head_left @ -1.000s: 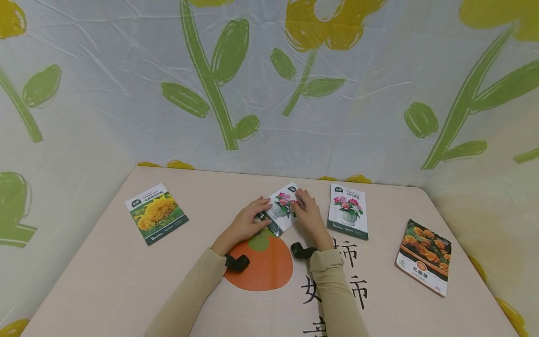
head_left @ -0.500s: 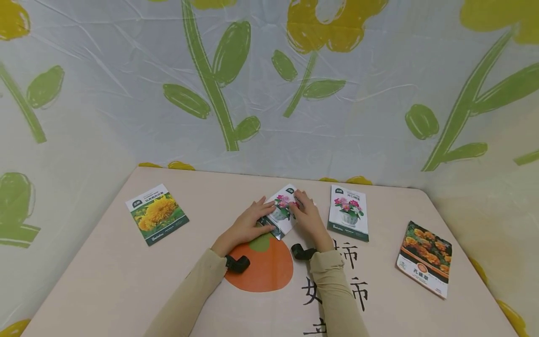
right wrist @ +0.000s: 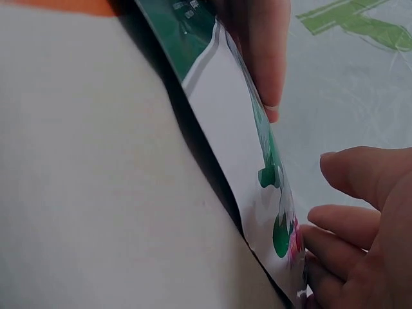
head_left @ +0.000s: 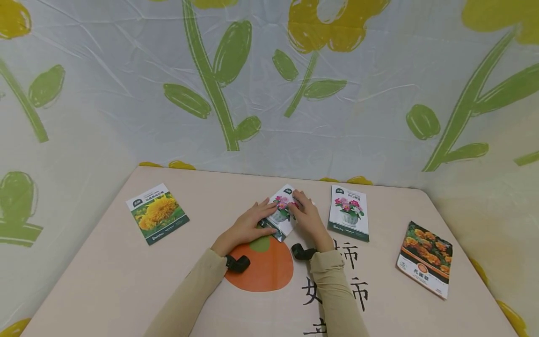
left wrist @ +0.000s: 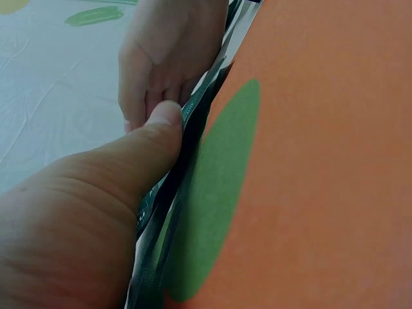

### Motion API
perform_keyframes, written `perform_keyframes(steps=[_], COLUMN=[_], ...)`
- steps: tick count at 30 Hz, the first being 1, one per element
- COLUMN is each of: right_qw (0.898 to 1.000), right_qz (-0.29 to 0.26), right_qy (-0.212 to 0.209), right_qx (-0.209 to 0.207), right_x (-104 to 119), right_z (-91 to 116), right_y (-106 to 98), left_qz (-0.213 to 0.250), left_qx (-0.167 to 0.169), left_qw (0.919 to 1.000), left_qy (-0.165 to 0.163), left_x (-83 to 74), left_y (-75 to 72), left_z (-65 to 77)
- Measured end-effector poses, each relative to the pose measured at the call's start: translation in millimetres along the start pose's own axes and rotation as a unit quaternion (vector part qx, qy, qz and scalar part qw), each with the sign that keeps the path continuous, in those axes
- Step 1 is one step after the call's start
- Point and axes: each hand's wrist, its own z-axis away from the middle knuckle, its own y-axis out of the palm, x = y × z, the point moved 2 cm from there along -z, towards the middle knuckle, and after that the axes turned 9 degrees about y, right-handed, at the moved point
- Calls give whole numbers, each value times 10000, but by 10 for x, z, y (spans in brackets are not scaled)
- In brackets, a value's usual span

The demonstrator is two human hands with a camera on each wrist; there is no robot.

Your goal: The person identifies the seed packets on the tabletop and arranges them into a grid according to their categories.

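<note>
A: Flower packet?
B: On tabletop, long axis one-to-seven o'clock.
A: Contact?
B: Even: left hand at nine, right hand three, both touching; fingers released, relaxed.

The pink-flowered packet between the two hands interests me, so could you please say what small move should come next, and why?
I would probably press the packet's layered edges together with the left hand, steadying it with the right hand. The left wrist view shows gaps between those edges and the thumb right at them; the head view shows both hands at the packet.
</note>
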Motion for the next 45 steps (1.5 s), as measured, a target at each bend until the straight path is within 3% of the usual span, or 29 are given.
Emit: perform_keyframes(steps=[8,16,23,30,36,45], right_qw=[9996,9973,9979,9983,9821,9740], right_qz=[-258,-458,-342,579,1578,1660], right_qy=[-9,-184,-137,80,224,-6], right_qx=[-80,-545,-542,79,1004,1543], right_x=[17,3,23,141,280,319], right_z=[4,-4,14,73,138,155], right_y=[7,-14,-64,-135,-203,-186], left_qz=[47,87,117,143,160,148], left_qx=[189,237,255,216,219,224], left_qw=[9996,9990,9987,9987,9984,9979], left_qy=[-199,-380,-434,-436,-501,-582], left_x=[-30,-35,-47,-56,-63,-60], left_y=[-11,-17,-27,-33,-33,-34], left_z=[0,4,-3,-2,0,5])
